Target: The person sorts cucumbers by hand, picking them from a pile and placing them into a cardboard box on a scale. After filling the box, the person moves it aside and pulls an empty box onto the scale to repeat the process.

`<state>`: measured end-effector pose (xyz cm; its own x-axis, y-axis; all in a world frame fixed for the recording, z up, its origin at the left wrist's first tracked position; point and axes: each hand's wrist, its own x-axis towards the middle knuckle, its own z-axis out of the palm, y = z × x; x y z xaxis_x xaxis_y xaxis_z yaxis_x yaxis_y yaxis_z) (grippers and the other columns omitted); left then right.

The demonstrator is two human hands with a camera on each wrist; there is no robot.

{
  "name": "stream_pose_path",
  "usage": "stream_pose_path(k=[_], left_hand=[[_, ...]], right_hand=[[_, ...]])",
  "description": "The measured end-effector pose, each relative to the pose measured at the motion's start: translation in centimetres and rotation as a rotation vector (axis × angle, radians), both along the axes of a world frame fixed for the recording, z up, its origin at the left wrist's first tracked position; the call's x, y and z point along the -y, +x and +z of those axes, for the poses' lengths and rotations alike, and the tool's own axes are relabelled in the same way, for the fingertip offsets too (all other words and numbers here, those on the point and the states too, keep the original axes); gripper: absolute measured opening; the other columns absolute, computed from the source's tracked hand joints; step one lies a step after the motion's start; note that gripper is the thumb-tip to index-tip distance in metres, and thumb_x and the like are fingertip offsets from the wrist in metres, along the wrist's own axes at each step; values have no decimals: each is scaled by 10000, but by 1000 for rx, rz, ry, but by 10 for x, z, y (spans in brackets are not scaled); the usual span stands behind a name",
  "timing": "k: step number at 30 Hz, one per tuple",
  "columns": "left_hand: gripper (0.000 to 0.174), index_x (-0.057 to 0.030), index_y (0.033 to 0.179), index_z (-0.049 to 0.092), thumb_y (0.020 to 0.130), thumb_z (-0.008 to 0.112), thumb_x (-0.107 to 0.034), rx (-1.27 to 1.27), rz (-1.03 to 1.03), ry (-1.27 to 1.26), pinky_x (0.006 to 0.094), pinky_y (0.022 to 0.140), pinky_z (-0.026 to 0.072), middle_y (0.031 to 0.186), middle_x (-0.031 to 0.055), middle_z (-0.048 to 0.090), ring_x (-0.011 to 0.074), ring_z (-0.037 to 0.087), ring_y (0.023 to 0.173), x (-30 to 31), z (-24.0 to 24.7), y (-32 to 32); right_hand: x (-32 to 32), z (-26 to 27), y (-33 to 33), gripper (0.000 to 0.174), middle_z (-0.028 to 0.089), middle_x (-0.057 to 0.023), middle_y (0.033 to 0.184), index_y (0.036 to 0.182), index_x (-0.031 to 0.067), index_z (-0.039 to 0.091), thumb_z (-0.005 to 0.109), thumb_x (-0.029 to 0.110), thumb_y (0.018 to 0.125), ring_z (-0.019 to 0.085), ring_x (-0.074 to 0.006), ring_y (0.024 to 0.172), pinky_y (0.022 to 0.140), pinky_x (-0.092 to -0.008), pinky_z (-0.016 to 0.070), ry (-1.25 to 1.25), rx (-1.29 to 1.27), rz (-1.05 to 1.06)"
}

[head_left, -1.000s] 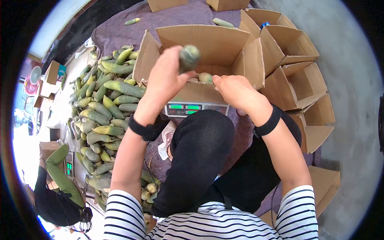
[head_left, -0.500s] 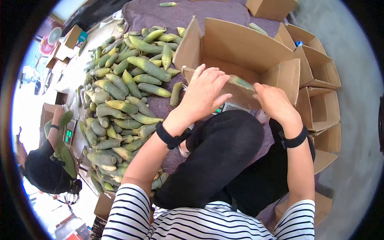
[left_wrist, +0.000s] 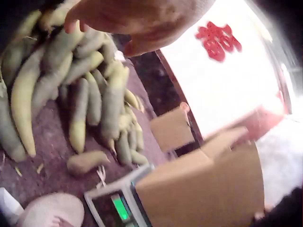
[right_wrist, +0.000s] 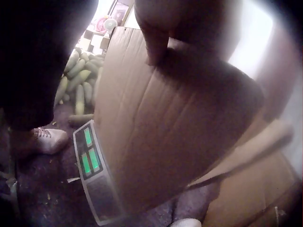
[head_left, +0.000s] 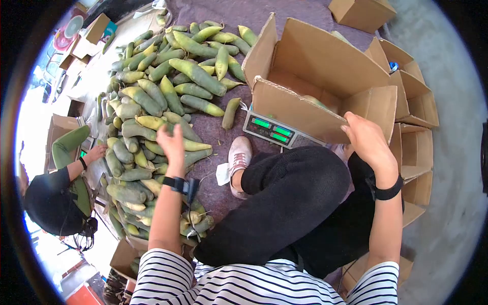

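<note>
A big heap of green and yellow gourds (head_left: 152,96) lies on a purple-grey mat. My left hand (head_left: 170,140) hovers over the heap's near side with straight fingers and holds nothing; in the left wrist view that hand (left_wrist: 142,19) is above the gourds (left_wrist: 85,94). An open cardboard box (head_left: 315,66) stands on a digital scale (head_left: 269,129) with green digits. My right hand (head_left: 368,140) grips the right end of the box's front flap (head_left: 300,114). In the right wrist view a finger (right_wrist: 154,42) presses the flap's outer face (right_wrist: 161,132) above the scale (right_wrist: 92,161).
Several empty cardboard boxes (head_left: 417,112) are stacked on the right. One loose gourd (head_left: 230,113) lies beside the scale. My knees and a shoe (head_left: 239,157) are in front of the scale. Another person (head_left: 56,193) crouches at the left by a second scale.
A second ago my left hand held a gourd over the box. It has since left the box and swung left over the heap, empty. My right hand stays on the flap.
</note>
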<state>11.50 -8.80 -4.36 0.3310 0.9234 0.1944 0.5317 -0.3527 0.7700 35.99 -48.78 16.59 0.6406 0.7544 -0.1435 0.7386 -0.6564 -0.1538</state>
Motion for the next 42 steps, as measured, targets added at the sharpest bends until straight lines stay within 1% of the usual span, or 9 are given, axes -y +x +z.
stream_pose_path(k=[6,10,14,15,19,24,33,36,42], left_hand=[[717,74,1206,498,719,752,-386,-332,495,148,391,876,458,1165,235,571,335,582,1022,-114,-15,-24],[687,38,1164,559,685,795,-393,92,207,-529,381,803,488,1077,169,625,284,617,927,-200,-71,-31],[579,36,1085,598,708,786,-361,130,181,-602,387,773,496,996,136,656,279,632,836,-171,-40,-18],[504,16,1051,620,725,777,-334,37,196,-463,397,773,496,985,151,658,274,630,827,-194,-82,-26],[437,9,1018,628,730,781,-282,-69,-145,53,388,819,482,933,147,657,265,620,844,-34,-15,22],[463,-1,1172,532,787,738,-155,388,-430,-431,315,920,435,1158,104,537,202,524,1071,104,96,60],[527,6,1194,517,752,776,-114,790,-579,349,350,993,370,1231,104,522,209,522,1090,155,240,103],[501,-32,1107,605,678,829,-162,558,-618,861,360,999,294,1084,72,640,228,547,1041,174,252,141],[288,-82,1055,627,806,677,-216,45,-1063,636,425,899,420,1007,118,615,314,535,1052,195,212,176]], right_hand=[[-4,1,0,140,603,-215,854,909,1,493,539,129,875,585,-406,838,714,-472,464,2,-11,-25],[-6,1,1,148,608,-217,862,935,2,504,542,131,875,587,-403,842,718,-467,465,12,-25,-52],[-6,-1,2,148,610,-214,852,926,5,502,543,138,875,594,-401,826,700,-468,472,-1,-8,-57],[-6,-1,2,148,610,-214,852,926,5,502,543,138,875,594,-401,826,700,-468,472,3,-6,-64],[-6,-3,1,149,613,-205,841,906,13,499,552,146,868,605,-391,807,688,-468,480,9,25,-43],[-2,-7,1,152,614,-208,822,884,16,500,566,149,850,616,-384,807,684,-454,497,27,53,-18],[3,-16,5,160,615,-201,823,897,-1,502,567,141,860,612,-375,831,701,-448,493,49,33,-11],[6,-20,4,122,634,-189,804,897,7,546,497,112,860,632,-357,819,698,-447,504,90,57,11],[5,-17,2,146,619,-193,823,894,13,507,566,142,862,617,-368,828,704,-444,498,49,41,5]])
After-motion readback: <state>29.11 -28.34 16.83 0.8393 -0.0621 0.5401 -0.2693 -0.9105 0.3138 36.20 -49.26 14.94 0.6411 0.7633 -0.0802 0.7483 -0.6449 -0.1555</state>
